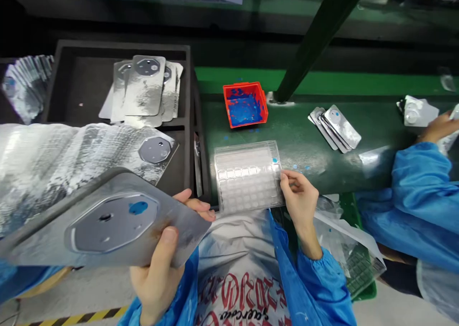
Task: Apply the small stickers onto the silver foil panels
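While the left hand [161, 268] clamps a silver phone back cover [107, 221] by its near edge, the right hand [299, 192] pinches the clear compartment tray's [247, 175] right rim. Probably a sticker-fitting step; next calls for fine fingertip picking. Red bin [245, 103] sits beyond the tray, co-worker's sleeve [419, 192] crowds its right; bare belt between.

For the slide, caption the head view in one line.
Left hand grips a silver phone back panel; right hand touches a clear tray beside a red bin.
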Action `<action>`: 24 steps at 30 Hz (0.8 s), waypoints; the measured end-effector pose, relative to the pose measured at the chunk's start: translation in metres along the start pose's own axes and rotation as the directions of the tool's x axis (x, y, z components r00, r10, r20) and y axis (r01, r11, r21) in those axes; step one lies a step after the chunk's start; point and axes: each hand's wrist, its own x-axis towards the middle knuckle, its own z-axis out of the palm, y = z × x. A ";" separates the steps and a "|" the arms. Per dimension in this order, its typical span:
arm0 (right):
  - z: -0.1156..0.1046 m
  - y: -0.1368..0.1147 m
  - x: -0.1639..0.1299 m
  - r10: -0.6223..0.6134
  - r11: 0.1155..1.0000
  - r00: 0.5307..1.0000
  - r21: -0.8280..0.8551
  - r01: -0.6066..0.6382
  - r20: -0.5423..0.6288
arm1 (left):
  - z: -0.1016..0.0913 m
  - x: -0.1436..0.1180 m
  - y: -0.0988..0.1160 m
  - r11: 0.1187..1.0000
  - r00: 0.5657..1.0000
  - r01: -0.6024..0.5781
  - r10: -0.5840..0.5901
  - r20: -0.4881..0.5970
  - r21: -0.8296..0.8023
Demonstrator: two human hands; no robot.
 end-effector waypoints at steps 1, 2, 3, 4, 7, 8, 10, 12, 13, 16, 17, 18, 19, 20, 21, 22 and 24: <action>0.000 -0.002 0.001 0.041 0.997 0.999 0.058 -0.041 -0.002 | 0.000 0.000 0.001 1.000 1.000 0.004 -0.004 0.006 0.007; -0.002 -0.003 0.002 0.071 0.992 0.997 0.107 -0.070 -0.005 | 0.001 -0.001 0.002 1.000 1.000 0.011 -0.011 0.005 0.017; -0.007 -0.004 0.003 0.093 0.986 0.996 0.140 -0.090 -0.016 | 0.001 -0.001 0.003 0.999 1.000 0.017 -0.017 -0.001 0.028; -0.015 -0.003 0.002 0.108 0.983 0.993 0.156 -0.101 -0.040 | 0.002 -0.003 0.004 0.999 1.000 0.029 -0.028 -0.008 0.040; -0.064 0.008 -0.013 0.162 0.985 0.971 0.092 -0.148 -0.176 | 0.004 -0.006 0.004 0.994 0.997 0.081 -0.081 -0.002 0.079; -0.088 0.016 -0.025 0.186 0.982 0.954 0.039 -0.182 -0.236 | 0.005 -0.006 0.002 0.989 0.994 0.105 -0.109 0.032 0.104; -0.144 0.036 -0.057 0.234 0.955 0.902 -0.087 -0.283 -0.362 | 0.006 -0.003 -0.007 0.965 0.974 0.151 -0.183 0.137 0.213; -0.199 0.059 -0.097 0.236 0.891 0.839 -0.236 -0.388 -0.490 | 0.009 0.004 -0.023 0.912 0.936 0.187 -0.278 0.216 0.365; -0.222 0.070 -0.117 0.235 0.836 0.807 -0.312 -0.452 -0.541 | 0.011 0.009 -0.032 0.879 0.917 0.211 -0.329 0.225 0.427; -0.263 0.098 -0.159 0.260 0.636 0.736 -0.462 -0.618 -0.625 | 0.019 0.025 -0.061 0.834 0.878 0.323 -0.440 0.187 0.448; -0.265 0.105 -0.165 0.272 0.586 0.723 -0.487 -0.648 -0.635 | 0.022 0.031 -0.069 0.836 0.867 0.352 -0.461 0.189 0.421; -0.263 0.113 -0.168 0.281 0.548 0.717 -0.507 -0.666 -0.638 | 0.026 0.035 -0.075 0.841 0.861 0.370 -0.470 0.194 0.395; -0.256 0.120 -0.167 0.289 0.516 0.717 -0.528 -0.675 -0.634 | 0.030 0.040 -0.079 0.850 0.862 0.373 -0.466 0.201 0.372; -0.246 0.127 -0.163 0.296 0.481 0.722 -0.556 -0.678 -0.625 | 0.033 0.044 -0.082 0.861 0.868 0.363 -0.451 0.207 0.356; -0.233 0.135 -0.157 0.303 0.447 0.732 -0.588 -0.674 -0.610 | 0.037 0.048 -0.083 0.871 0.874 0.350 -0.436 0.214 0.346; -0.219 0.142 -0.150 0.310 0.417 0.748 -0.623 -0.662 -0.587 | 0.041 0.052 -0.083 0.879 0.879 0.336 -0.422 0.221 0.339; -0.191 0.155 -0.135 0.321 0.375 0.798 -0.705 -0.602 -0.510 | 0.047 0.058 -0.081 0.892 0.881 0.325 -0.406 0.243 0.313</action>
